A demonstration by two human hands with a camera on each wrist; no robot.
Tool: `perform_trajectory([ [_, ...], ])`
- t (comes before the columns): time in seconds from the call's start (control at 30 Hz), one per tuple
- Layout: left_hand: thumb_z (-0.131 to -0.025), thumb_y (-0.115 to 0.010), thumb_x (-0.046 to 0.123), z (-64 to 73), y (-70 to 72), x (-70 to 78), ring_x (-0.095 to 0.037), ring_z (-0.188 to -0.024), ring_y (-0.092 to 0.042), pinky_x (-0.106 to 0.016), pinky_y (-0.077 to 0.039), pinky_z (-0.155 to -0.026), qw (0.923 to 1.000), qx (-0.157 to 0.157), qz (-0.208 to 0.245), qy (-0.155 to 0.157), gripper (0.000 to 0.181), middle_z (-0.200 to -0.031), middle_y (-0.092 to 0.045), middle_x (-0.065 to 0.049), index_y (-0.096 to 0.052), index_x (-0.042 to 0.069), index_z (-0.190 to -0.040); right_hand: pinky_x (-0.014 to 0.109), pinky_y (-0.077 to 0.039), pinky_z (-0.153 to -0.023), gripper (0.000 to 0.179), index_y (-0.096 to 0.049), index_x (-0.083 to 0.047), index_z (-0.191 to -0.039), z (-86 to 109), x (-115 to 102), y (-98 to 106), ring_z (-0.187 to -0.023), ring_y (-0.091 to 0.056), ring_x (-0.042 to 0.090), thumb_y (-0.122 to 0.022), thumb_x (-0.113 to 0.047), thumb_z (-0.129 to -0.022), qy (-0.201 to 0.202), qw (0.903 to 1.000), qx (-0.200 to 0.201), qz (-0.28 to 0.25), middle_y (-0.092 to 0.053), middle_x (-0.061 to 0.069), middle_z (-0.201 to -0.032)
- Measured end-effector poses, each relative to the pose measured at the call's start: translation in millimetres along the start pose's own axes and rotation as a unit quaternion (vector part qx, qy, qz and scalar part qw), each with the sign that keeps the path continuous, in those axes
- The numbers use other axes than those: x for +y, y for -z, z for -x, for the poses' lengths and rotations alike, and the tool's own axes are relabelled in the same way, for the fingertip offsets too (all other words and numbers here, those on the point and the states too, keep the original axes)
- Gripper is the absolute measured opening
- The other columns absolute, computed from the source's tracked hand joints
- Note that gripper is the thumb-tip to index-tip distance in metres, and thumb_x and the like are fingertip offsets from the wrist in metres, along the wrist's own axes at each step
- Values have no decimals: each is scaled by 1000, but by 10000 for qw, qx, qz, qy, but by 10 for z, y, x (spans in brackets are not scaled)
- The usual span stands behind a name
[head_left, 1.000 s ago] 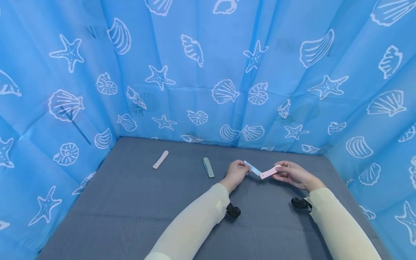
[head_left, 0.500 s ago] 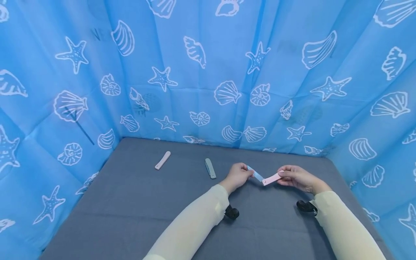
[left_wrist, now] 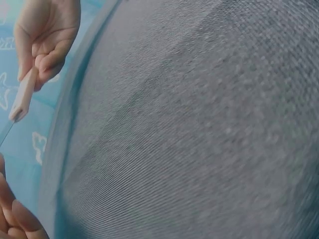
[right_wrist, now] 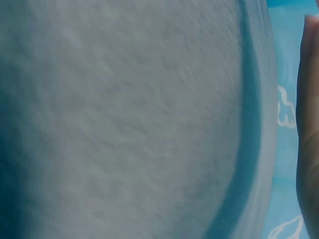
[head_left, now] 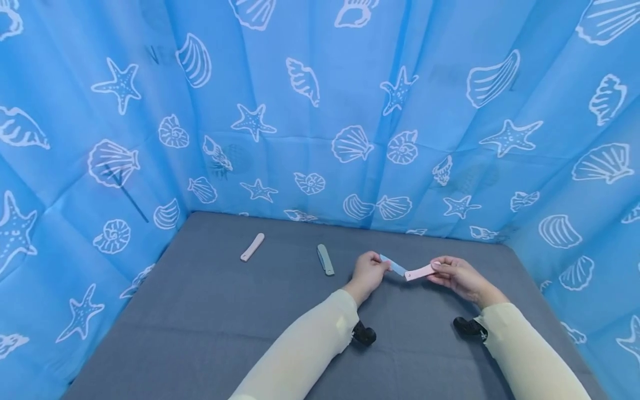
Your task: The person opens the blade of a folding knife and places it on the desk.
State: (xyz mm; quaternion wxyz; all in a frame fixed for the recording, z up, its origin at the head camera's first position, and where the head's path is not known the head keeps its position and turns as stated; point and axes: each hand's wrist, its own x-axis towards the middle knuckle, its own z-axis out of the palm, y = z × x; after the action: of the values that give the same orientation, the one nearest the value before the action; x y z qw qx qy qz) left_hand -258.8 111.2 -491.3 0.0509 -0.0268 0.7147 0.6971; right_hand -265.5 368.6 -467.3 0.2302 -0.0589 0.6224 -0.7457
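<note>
Blue fabric curtain w/ white shell + starfish prints (head_left: 300, 33) backs a grey cloth-covered surface (head_left: 200, 311); head view: L hand (head_left: 369, 274) pinches the pale-blue blade (head_left: 394, 266), R hand (head_left: 461, 280) the pink handle (head_left: 420, 272) of a part-open folding knife (head_left: 412, 274) btwn them, prob. for leverage, w/ slim folded pale-pink knife (head_left: 252, 246) + slim folded grey-green knife (head_left: 326, 260) apart to the left. L wrist view: R hand grips the handle's far end, likely keeping the joint (left_wrist: 18, 115) free. R wrist view: just R hand's edge, can't tell grip.

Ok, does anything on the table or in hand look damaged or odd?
Nothing stands out. The pink-handled folding tool is unfolded at an angle, but the left hand and right hand hold its two ends; the green one and pale-pink one lie apparently folded.
</note>
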Motion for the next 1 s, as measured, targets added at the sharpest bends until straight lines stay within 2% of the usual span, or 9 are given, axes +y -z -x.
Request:
perform_trajectory([
  [0.17, -98, -65, 12, 13, -34, -10, -26, -75, -61, -28, -37, -59, 9995, 149, 284, 74, 20, -88, -69, -16, -51, 11, -83, 27, -57, -83, 16, -63, 0, -103, 7, 14, -64, -89, -71, 16, -47, 1, -104, -137, 9979, 547, -324, -70, 9, -95],
  [0.37, -98, -65, 11, 11, -77, 31, -16, -70, -55, -25, -36, -59, 9951, 502, 792, 297, 20, -80, -68, -3, -52, 10, -84, 24, -57, -82, 15, -62, -3, -100, -2, 30, -160, -86, -71, 14, -48, 0, -104, -206, 9889, 1256, -772, -68, 9, -92],
  [0.53, -97, -66, 10, 18, -126, 71, -17, -69, -50, -28, -34, -61, 9875, 875, 1208, 514, 20, -82, -69, -3, -51, 10, -83, 25, -56, -85, 17, -60, -5, -97, -23, 41, -255, -85, -71, 15, -46, -1, -105, -283, 9748, 1634, -1494, -67, 7, -90],
  [0.73, -96, -66, 6, 9, -200, 86, -30, -86, -63, -26, -36, -65, 9721, 1172, 1964, 527, 26, -82, -68, -5, -47, 10, -79, 24, -56, -85, 21, -63, -5, -92, -26, 42, -325, -82, -73, 18, -46, -2, -105, -199, 9618, 1774, -2077, -70, 8, -87],
  [0.83, -96, -66, 7, 5, -200, 72, -32, -90, -64, -26, -38, -67, 9672, 1236, 2143, 579, 25, -84, -69, -8, -48, 10, -79, 23, -55, -85, 16, -61, -6, -96, -24, 32, -349, -82, -73, 17, -48, -3, -104, -196, 9606, 1861, -2057, -71, 7, -87],
  [0.93, -96, -68, 11, 0, -185, 41, -27, -91, -65, -26, -39, -69, 9688, 1227, 2053, 645, 21, -87, -72, -9, -54, 9, -81, 23, -54, -87, 5, -57, -5, -105, -16, 24, -352, -84, -72, 15, -52, -5, -103, -56, 9656, 1940, -1731, -69, 5, -91],
  [1.0, -95, -69, 14, -5, -169, 23, -25, -93, -66, -26, -41, -71, 9698, 1203, 2015, 660, 18, -88, -73, -8, -57, 9, -83, 22, -54, -88, 8, -53, -4, -110, -10, 19, -344, -86, -71, 12, -55, -7, -103, 97, 9716, 1954, -1329, -67, 4, -93],
])
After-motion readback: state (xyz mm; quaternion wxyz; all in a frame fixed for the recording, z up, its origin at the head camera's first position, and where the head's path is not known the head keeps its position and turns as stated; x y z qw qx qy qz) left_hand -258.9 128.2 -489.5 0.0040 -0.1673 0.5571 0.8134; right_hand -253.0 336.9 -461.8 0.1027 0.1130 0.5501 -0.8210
